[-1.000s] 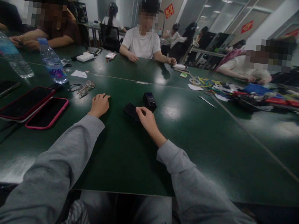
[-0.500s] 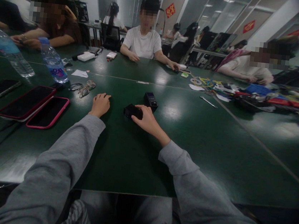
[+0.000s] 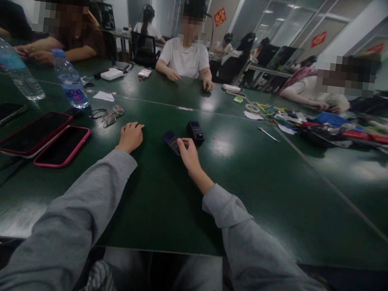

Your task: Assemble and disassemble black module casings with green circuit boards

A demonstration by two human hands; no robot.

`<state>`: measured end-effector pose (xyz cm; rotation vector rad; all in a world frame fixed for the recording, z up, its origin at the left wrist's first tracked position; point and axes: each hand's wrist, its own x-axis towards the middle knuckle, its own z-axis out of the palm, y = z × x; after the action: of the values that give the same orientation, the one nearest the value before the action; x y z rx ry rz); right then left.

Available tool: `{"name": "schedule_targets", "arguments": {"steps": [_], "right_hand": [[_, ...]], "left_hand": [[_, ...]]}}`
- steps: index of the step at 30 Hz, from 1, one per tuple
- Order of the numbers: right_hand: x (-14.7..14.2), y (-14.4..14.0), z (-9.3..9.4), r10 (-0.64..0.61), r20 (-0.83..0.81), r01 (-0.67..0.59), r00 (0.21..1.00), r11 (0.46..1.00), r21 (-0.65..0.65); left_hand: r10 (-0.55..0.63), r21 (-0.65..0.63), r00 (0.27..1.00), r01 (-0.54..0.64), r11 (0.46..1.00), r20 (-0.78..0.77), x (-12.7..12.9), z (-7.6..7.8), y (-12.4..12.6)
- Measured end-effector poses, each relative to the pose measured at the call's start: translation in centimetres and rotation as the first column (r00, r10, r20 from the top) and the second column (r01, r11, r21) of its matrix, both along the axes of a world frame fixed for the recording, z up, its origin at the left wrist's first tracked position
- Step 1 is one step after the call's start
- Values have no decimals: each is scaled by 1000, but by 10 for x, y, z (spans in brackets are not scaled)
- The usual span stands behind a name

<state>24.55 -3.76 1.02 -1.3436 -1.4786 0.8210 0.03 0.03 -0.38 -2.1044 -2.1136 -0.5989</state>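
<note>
My right hand (image 3: 189,154) grips the near end of a small black handheld device (image 3: 171,140), thumb on top. The device's face, with a dark screen and buttons, is turned up toward me, its far end pointing to the left. Whether it touches the table I cannot tell. Just beyond and to the right sits a similar black boxy device (image 3: 195,132) with a small screen and buttons. My left hand (image 3: 132,137) lies palm down on the table, fingers a little apart and nothing in it. Wire-framed glasses (image 3: 111,116) are close to its far left.
Phones in red (image 3: 34,132) and pink (image 3: 62,147) cases lie left, near two water bottles (image 3: 70,80). A wrench-like metal tool (image 3: 268,134) and a heap of cables (image 3: 339,127) are on the right of the green table (image 3: 159,207). Co-workers sit across.
My right hand has turned the held device so its screen and buttons now show. My left hand has stayed put. The co-worker opposite has drawn one hand inward.
</note>
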Motion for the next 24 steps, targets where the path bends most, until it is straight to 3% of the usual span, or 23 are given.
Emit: {"name": "schedule_targets", "arguments": {"steps": [8,13,16,18,21,24], "right_hand": [[3,-6,4,-25,346,10,938,999,45],[21,-16,23,92,474,-221,876,949,223],[30,-21,31,261,584,-408,768,903,134],[29,-25,30,291,613,-426,734,901,83],[17,-26,20,153,595,-306,789,938,165],[5,-25,12,10,557,-215,830,928,303]], "left_hand": [[-13,14,1000,13,1000,18,-3,-3,2],[-40,35,999,40,999,20,-4,-6,3],[-42,44,999,41,998,25,-5,-6,4],[-44,39,999,43,998,30,-4,-5,4],[-39,29,999,38,999,27,-3,-4,2],[-23,18,1000,23,1000,21,-1,-2,0]]}}
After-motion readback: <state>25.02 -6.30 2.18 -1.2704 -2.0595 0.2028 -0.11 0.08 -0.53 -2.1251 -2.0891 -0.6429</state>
